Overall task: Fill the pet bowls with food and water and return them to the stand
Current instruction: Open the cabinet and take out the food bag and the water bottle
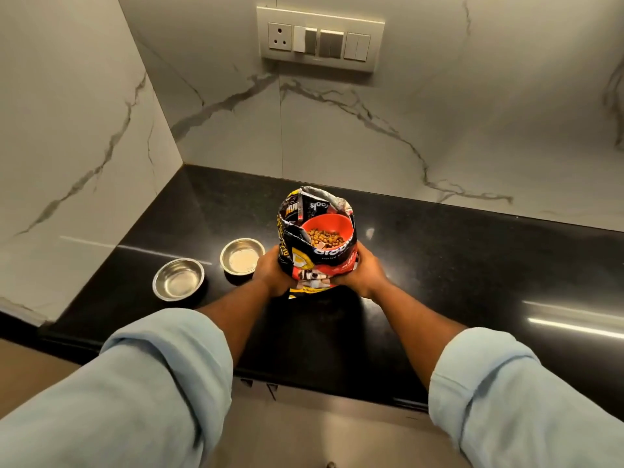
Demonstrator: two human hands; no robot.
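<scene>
An open pet-food bag (315,263), black and red with a dog picture, stands upright on the black counter (456,265). Inside its mouth sits a red scoop (329,228) holding brown kibble. My left hand (271,270) grips the bag's left side and my right hand (366,270) grips its right side. Two steel bowls stand to the left of the bag: the nearer-left bowl (178,279) looks empty, and the other bowl (241,255), right beside my left hand, shows a pale bottom. No pet stand is in view.
Marble-patterned walls close the counter at the back and on the left, forming a corner. A switch panel with a socket (320,38) is mounted on the back wall. The counter's front edge runs under my forearms.
</scene>
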